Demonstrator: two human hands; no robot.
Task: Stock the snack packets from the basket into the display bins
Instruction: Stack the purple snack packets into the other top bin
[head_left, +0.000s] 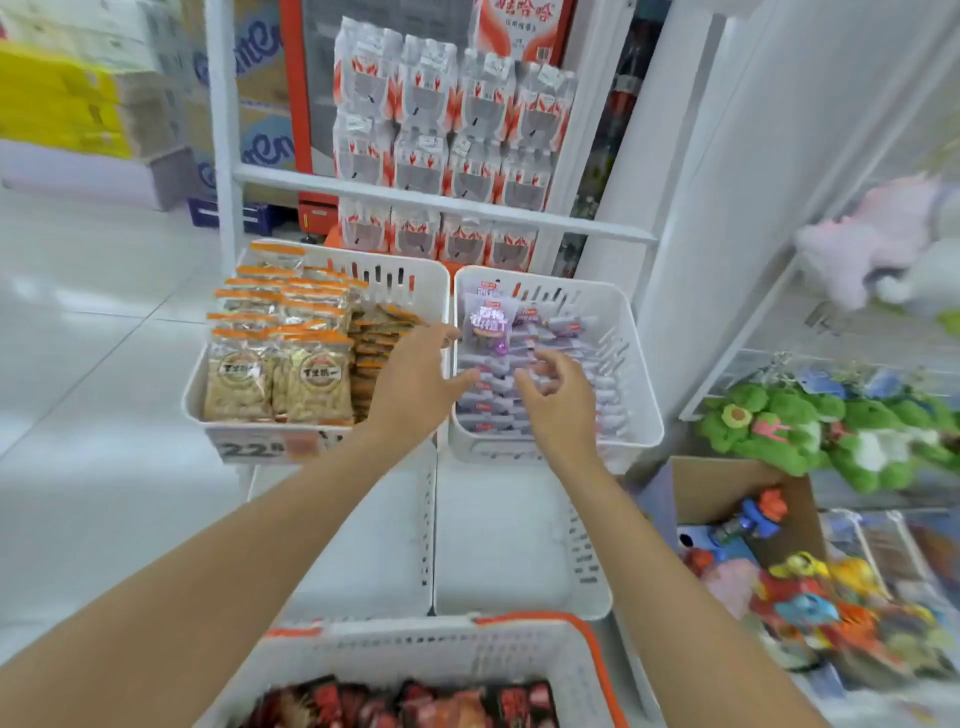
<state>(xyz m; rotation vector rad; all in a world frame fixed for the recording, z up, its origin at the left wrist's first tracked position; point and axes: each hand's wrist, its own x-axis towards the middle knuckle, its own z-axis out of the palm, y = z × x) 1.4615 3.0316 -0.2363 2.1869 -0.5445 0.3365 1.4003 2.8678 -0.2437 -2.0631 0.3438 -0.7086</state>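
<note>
A white basket (395, 649) with an orange rim sits at the bottom, holding red and black snack packets (415, 704). Above it stand two white display bins on an upper tier. The left bin (415, 275) holds orange-topped packets (291, 364). The right bin (634, 374) holds purple packets (493, 332). My left hand (415, 384) reaches over the wall between the two bins, fingers spread and holding nothing. My right hand (558, 400) hovers over the purple packets with loosely curled fingers, nothing in it. Two lower white bins (519, 545) sit beneath my forearms.
Shrink-wrapped bottle packs (447, 119) fill the white rack behind the bins. A cardboard box (727, 493) of toys and green plush toys (810, 426) crowd the right side. White tiled floor (93, 364) lies to the left.
</note>
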